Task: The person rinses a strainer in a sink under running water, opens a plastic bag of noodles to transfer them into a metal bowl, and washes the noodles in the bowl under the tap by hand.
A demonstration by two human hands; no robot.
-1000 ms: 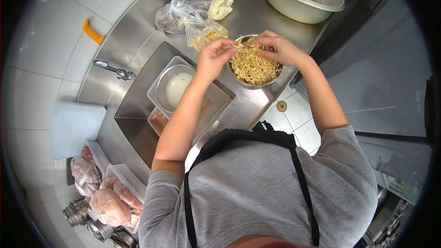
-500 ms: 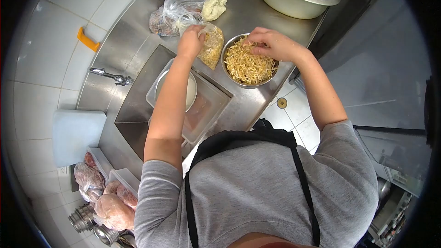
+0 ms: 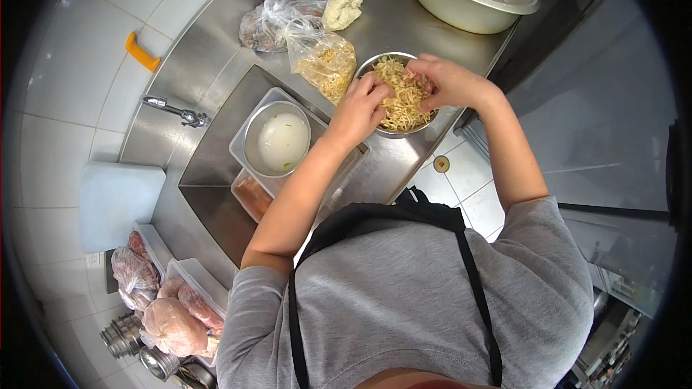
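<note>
A round metal bowl (image 3: 365, 66) full of bean sprouts (image 3: 405, 112) stands on the steel counter. My left hand (image 3: 362, 109) reaches over the bowl's near-left side, its fingers bent into the sprouts and closed on some. From the right, my right hand (image 3: 453, 85) curls its fingers around more sprouts near the far rim; its fingertips are partly hidden. Just left of the bowl, a clear plastic bag (image 3: 317, 54) with yellowish bits inside lies untouched on the counter.
Left of the bowl, a sink (image 3: 205, 162) holds a pot of cloudy liquid (image 3: 282, 140) and plastic containers. Farther back are a tied bag (image 3: 270, 25), a pale lump (image 3: 344, 9) and a large basin (image 3: 479, 18). A faucet (image 3: 176, 110) juts out at the left. Bagged meat (image 3: 173, 325) sits lower left.
My left hand has let go of the plastic bag and moved right into the bowl of bean sprouts. My right hand has stayed at the bowl, its fingers now more curled.
</note>
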